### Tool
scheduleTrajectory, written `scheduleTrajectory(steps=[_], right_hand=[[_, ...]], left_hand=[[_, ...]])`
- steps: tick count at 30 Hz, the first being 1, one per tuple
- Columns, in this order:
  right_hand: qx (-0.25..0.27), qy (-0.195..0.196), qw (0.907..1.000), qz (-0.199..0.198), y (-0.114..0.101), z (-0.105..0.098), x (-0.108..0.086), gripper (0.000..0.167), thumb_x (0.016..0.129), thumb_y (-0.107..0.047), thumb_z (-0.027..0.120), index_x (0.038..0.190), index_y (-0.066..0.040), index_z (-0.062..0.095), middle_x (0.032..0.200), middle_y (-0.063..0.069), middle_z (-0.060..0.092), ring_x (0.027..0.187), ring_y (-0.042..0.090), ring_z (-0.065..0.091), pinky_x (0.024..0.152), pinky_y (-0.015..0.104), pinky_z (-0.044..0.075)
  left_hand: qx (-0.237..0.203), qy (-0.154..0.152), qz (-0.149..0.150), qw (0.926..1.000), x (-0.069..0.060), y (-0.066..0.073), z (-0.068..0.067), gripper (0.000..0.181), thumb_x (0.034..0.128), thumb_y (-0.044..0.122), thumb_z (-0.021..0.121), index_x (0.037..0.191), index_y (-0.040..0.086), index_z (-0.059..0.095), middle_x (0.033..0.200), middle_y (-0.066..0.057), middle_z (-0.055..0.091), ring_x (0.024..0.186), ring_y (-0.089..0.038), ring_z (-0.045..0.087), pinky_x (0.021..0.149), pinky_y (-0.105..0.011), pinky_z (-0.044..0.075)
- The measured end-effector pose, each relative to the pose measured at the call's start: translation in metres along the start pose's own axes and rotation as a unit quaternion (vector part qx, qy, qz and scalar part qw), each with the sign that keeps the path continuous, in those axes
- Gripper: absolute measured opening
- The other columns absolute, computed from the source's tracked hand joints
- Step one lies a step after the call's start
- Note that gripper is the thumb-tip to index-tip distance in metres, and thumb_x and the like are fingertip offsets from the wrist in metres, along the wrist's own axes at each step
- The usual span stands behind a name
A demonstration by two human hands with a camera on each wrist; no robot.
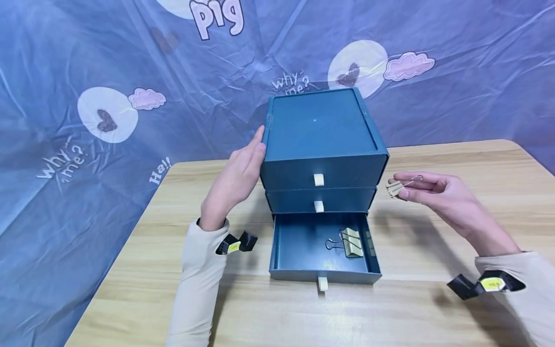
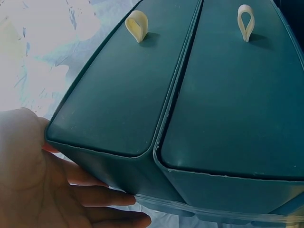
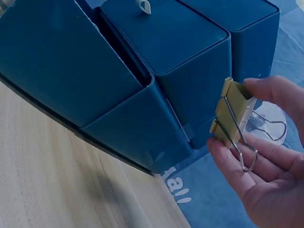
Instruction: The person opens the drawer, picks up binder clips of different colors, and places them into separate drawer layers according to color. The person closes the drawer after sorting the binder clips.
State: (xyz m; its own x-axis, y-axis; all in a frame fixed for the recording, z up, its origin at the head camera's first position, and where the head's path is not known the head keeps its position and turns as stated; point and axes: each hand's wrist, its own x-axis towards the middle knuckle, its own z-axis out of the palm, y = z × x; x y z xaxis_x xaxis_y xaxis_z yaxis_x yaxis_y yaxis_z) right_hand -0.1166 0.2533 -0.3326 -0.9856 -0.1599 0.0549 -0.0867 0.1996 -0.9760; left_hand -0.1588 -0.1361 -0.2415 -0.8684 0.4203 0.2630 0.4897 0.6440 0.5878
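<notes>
A dark teal three-drawer box (image 1: 323, 125) stands on the table with its bottom drawer (image 1: 299, 250) pulled out. Against the box's left side rests my left hand (image 1: 236, 176), fingers straight; the left wrist view shows the same hand (image 2: 52, 185) beside the corner. To the right of the box, my right hand (image 1: 438, 193) pinches a yellow binder clip (image 1: 395, 188) between thumb and fingers, its wire handles showing in the right wrist view. Another yellow binder clip (image 1: 352, 242) lies inside the open drawer, toward its right wall.
Small cream pull tabs (image 1: 318, 180) mark the drawer fronts. The two upper drawers are closed. The light wooden table (image 1: 143, 289) extends on both sides of the box. A blue printed cloth (image 1: 195, 96) hangs behind it.
</notes>
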Motion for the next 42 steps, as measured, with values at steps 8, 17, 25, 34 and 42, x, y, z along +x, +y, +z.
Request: scheduleTrajectory(steps=[8, 17, 25, 34, 42], right_hand=[[-0.092, -0.019, 0.9952, -0.027, -0.022, 0.011, -0.011, 0.036, 0.091, -0.006, 0.065, 0.127, -0.004, 0.062, 0.114, -0.006, 0.07, 0.099, 0.008, 0.067, 0.081, 0.018, 0.051], [-0.141, -0.032, 0.9857, -0.087, -0.035, 0.025, -0.019, 0.037, 0.086, -0.003, 0.071, 0.123, -0.007, 0.067, 0.113, -0.008, 0.069, 0.1, 0.003, 0.065, 0.077, 0.017, 0.053], [-0.16, -0.002, 0.98, -0.118, -0.04, 0.034, -0.022, 0.036, 0.081, 0.0, 0.075, 0.116, -0.005, 0.07, 0.111, -0.007, 0.07, 0.095, 0.004, 0.066, 0.075, 0.016, 0.053], [-0.165, -0.001, 0.98, -0.111, -0.044, 0.037, -0.026, 0.035, 0.081, -0.004, 0.076, 0.115, -0.006, 0.07, 0.112, -0.008, 0.069, 0.095, 0.004, 0.066, 0.074, 0.017, 0.053], [-0.173, 0.005, 0.9766, -0.127, -0.046, 0.041, -0.029, 0.033, 0.08, -0.003, 0.077, 0.112, -0.009, 0.071, 0.113, -0.001, 0.069, 0.094, 0.004, 0.065, 0.075, 0.015, 0.052]], left_hand=[[-0.002, -0.002, -0.002, 1.0, 0.0, 0.0, 0.0, 0.057, 0.1065, 0.036, 0.017, 0.154, 0.005, 0.013, 0.159, -0.004, 0.016, 0.143, -0.012, 0.019, 0.116, -0.029, 0.019], [-0.006, 0.0, -0.004, 1.0, -0.001, 0.0, 0.0, 0.057, 0.1065, 0.037, 0.018, 0.154, 0.006, 0.012, 0.159, -0.005, 0.017, 0.143, -0.011, 0.019, 0.116, -0.028, 0.019], [-0.01, -0.001, -0.004, 0.9999, -0.002, -0.001, 0.0, 0.058, 0.1066, 0.037, 0.017, 0.154, 0.005, 0.012, 0.159, -0.005, 0.016, 0.143, -0.011, 0.018, 0.116, -0.029, 0.019], [-0.013, -0.003, -0.005, 0.9999, -0.001, -0.002, 0.001, 0.058, 0.1066, 0.037, 0.017, 0.154, 0.005, 0.012, 0.159, -0.005, 0.016, 0.143, -0.011, 0.019, 0.116, -0.029, 0.019], [-0.007, -0.004, -0.004, 1.0, -0.002, -0.002, 0.001, 0.058, 0.1066, 0.037, 0.017, 0.154, 0.005, 0.011, 0.159, -0.006, 0.016, 0.143, -0.011, 0.019, 0.116, -0.029, 0.019]])
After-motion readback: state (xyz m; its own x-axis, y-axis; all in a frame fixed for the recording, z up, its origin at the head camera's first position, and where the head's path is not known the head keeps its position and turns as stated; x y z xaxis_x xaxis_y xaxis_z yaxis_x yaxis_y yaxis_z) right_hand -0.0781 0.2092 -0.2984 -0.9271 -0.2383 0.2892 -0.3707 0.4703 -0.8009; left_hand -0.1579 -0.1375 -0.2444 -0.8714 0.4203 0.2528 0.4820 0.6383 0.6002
